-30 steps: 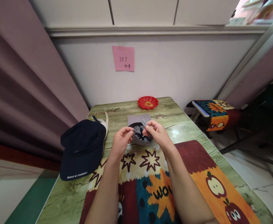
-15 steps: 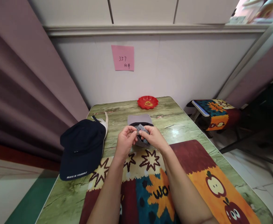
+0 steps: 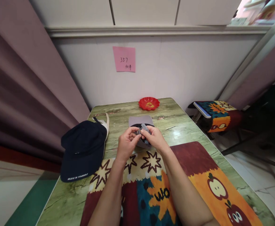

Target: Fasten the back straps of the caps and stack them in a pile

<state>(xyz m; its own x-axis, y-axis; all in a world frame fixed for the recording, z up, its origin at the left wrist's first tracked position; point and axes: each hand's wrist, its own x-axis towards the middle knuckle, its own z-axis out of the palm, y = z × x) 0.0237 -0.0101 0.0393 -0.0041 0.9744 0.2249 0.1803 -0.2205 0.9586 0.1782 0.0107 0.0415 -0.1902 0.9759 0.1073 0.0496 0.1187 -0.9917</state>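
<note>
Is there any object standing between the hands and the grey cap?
Nothing visible stands in the way: the left hand pinches the metal buckle and the right hand the strap of the grey cap. The navy cap lies to the left, the scalloped red dish farther back.

From my remote post I see the mat [image 3: 198, 157] across the near part of the table [image 3: 180, 128], and just past it sits one cap [image 3: 140, 120], my left hand [image 3: 127, 140] and right hand [image 3: 154, 138] side by side over it, a strap [image 3: 145, 127] in both! Off left, another cap [image 3: 84, 144] lies by the table's edge; further left, a curtain [image 3: 34, 72]! Behind the first cap, a dish [image 3: 149, 103] near the far edge, then the wall [image 3: 175, 69] with a note [image 3: 124, 59] on it; right of the table, a stand [image 3: 202, 110] with a cloth [image 3: 219, 110] on top
</note>
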